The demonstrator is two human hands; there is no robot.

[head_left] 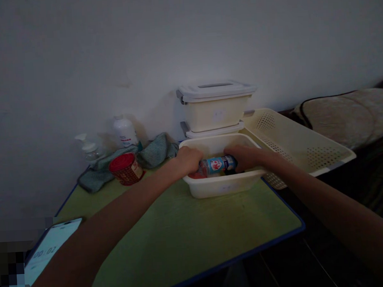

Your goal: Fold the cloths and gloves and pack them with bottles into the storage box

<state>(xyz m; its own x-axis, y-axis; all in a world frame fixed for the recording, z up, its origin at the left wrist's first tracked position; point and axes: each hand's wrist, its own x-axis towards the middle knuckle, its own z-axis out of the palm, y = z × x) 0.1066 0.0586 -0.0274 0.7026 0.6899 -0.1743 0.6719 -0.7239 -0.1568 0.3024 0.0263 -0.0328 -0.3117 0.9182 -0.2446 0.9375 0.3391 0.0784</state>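
Note:
Both of my hands reach into an open cream plastic bin [226,188] on the table. Inside it a clear bottle with a blue label [216,164] lies on its side. My left hand [191,159] is closed at the bottle's left end, where something red shows just below the fingers. At the dark right end of the bottle, my right hand [243,157] is closed with its fingertips partly hidden. Other contents of the bin are mostly covered by the hands and the bottle.
Behind the bin stands a lidded storage box [220,112] on another white lid. A perforated basket [307,141] sits to the right. On the left are a red can [126,169], a grey-green cloth [159,150], a white bottle [125,130], a pump bottle [89,149] and a phone [55,240].

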